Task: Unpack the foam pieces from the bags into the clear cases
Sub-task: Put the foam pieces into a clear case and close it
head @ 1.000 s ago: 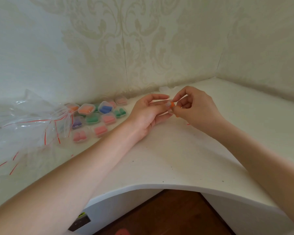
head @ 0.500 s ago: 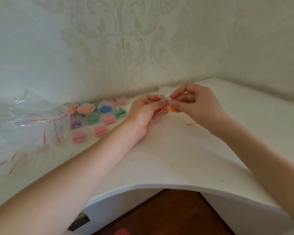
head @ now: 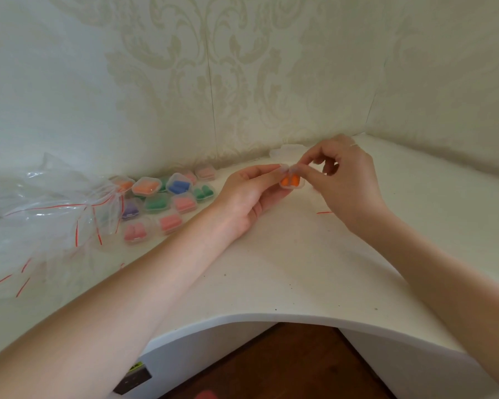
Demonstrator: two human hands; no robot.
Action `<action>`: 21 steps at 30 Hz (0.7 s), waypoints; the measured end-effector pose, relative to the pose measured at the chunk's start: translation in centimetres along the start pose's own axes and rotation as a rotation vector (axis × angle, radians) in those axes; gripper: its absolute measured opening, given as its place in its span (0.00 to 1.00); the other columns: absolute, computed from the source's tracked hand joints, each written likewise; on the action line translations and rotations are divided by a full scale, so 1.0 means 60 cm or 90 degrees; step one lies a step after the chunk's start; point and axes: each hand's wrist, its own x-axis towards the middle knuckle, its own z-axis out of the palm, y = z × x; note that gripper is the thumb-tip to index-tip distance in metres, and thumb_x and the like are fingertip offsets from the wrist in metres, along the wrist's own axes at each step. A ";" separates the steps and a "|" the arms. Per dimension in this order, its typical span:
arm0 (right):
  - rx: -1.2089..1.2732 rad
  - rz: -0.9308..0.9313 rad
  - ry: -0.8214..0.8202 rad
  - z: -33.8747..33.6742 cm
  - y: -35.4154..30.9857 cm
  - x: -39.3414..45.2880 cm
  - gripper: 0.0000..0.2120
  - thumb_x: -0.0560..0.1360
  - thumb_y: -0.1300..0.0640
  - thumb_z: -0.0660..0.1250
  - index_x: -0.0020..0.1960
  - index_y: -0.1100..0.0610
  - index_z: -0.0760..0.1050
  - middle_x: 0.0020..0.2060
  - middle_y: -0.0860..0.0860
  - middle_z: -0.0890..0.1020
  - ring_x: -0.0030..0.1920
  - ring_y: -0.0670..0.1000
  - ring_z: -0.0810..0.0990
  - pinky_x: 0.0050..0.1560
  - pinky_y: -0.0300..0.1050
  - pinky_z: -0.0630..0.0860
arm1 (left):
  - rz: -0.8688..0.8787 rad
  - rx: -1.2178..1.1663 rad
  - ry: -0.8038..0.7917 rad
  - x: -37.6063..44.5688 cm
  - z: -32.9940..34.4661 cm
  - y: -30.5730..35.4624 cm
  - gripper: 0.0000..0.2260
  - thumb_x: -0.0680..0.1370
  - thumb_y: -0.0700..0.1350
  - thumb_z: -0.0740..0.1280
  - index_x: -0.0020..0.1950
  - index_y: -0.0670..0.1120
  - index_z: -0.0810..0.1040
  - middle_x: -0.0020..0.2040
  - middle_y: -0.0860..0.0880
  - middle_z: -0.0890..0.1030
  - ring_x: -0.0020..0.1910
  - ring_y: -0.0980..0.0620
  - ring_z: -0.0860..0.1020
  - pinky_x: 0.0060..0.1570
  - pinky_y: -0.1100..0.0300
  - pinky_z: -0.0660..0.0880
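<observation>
small clear case (head: 292, 182), orange foam pieces (head: 289, 181) inside

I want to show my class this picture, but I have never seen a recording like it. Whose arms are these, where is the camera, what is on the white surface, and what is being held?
There is no machine here. The arms belong to a person wearing a wide-angle camera on the head, looking forward and down at their own hands.

The left hand and right hand together hold one small clear plastic case with orange foam pieces inside, above the white corner tabletop.

At the left, by the wall, lies a cluster of similar filled clear cases holding pink, green, blue, purple and orange foam. Beside them lie crumpled clear plastic bags with red strips.
</observation>
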 end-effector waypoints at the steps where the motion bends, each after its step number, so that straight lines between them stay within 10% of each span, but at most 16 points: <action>1: 0.028 0.016 0.021 -0.001 0.000 0.003 0.04 0.73 0.53 0.71 0.42 0.52 0.78 0.38 0.44 0.74 0.35 0.43 0.69 0.42 0.43 0.78 | -0.003 -0.007 0.008 0.000 0.000 0.001 0.03 0.75 0.36 0.67 0.47 0.38 0.79 0.37 0.46 0.84 0.36 0.53 0.83 0.39 0.65 0.79; 6: 0.082 0.075 -0.096 -0.002 -0.004 0.007 0.12 0.81 0.48 0.57 0.57 0.46 0.78 0.48 0.37 0.75 0.53 0.44 0.75 0.58 0.52 0.75 | -0.013 -0.016 0.029 0.002 0.003 0.000 0.02 0.76 0.37 0.67 0.45 0.38 0.79 0.36 0.46 0.83 0.35 0.54 0.83 0.37 0.65 0.79; 16: -0.032 -0.003 -0.186 0.017 0.016 -0.006 0.05 0.77 0.52 0.65 0.51 0.45 0.78 0.49 0.40 0.78 0.50 0.41 0.77 0.41 0.27 0.69 | -0.046 -0.032 0.090 0.003 0.008 0.007 0.07 0.76 0.29 0.61 0.43 0.36 0.77 0.36 0.44 0.79 0.31 0.55 0.80 0.33 0.65 0.79; 21: 0.013 -0.042 -0.189 0.016 0.008 -0.008 0.25 0.73 0.53 0.71 0.66 0.41 0.67 0.57 0.40 0.74 0.50 0.40 0.76 0.45 0.30 0.73 | -0.026 0.024 0.123 0.011 0.005 0.001 0.07 0.77 0.31 0.60 0.43 0.37 0.77 0.35 0.44 0.81 0.32 0.54 0.82 0.32 0.65 0.79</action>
